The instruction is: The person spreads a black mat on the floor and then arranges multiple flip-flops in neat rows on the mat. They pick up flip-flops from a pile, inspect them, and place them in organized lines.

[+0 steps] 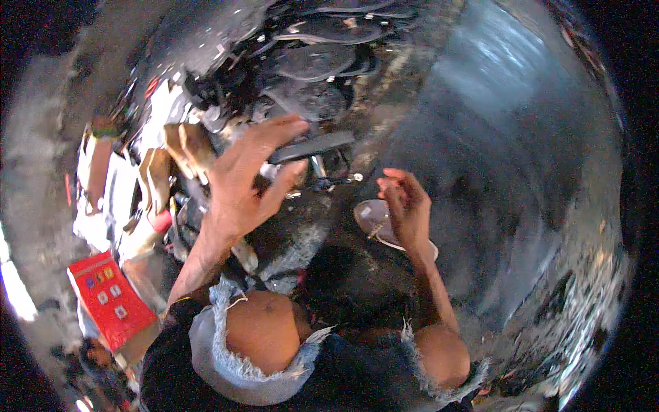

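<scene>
My left hand is spread open, its thumb and fingers wide apart on either side of a dark flat bar. Whether the hand touches the bar I cannot tell. Below the bar show small metal parts, blurred. My right hand has its fingers curled in toward the thumb; anything between them is too small to make out. Under that hand lies a pale-rimmed sandal with a thin strap, partly covered by the hand and wrist.
Several brown shoe-shaped forms and white items crowd the left side. A red box sits at the lower left. Dark round or sole-like pieces are heaped at the far side. Dark smooth ground spreads to the right.
</scene>
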Tool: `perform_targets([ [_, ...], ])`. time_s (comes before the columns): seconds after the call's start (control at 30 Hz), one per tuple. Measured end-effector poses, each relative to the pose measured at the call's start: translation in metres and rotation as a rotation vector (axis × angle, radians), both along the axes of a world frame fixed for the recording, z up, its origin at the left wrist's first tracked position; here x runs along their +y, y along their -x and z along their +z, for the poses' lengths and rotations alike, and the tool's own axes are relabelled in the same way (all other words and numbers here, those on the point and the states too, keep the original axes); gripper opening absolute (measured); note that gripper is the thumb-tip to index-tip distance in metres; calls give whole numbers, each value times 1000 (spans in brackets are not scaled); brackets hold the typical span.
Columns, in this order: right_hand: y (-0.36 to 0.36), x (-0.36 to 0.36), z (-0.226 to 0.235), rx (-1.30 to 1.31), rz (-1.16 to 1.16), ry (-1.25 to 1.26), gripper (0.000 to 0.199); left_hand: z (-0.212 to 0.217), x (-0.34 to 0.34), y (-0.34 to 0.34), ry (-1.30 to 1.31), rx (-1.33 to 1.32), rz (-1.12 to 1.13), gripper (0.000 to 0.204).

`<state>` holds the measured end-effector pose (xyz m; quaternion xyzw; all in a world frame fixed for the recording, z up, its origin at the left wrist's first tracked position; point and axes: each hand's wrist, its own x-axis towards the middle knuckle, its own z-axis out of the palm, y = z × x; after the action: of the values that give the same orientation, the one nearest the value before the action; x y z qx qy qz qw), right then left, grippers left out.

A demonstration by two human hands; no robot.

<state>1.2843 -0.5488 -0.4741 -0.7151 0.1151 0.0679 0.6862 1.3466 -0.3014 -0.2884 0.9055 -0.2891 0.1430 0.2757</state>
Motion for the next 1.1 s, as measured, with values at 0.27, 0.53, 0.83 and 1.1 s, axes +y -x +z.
perform_targets([
  [0.27, 27, -108, 105, -302, -146, 112, 37, -50, -107, -13, 127, 524, -392, 40],
  [0.53, 49, -134, 118, -35, -156, 325, 30, -107, -119, -33, 445, 967, -323, 66],
  [0.83, 70, -140, 54, 48, -435, 7, 36, -110, -103, -2, 262, 1159, -191, 47],
  [1.1, 69, -154, 30, 46, -570, -117, 40, -108, -120, -42, 172, 891, -180, 56],
])
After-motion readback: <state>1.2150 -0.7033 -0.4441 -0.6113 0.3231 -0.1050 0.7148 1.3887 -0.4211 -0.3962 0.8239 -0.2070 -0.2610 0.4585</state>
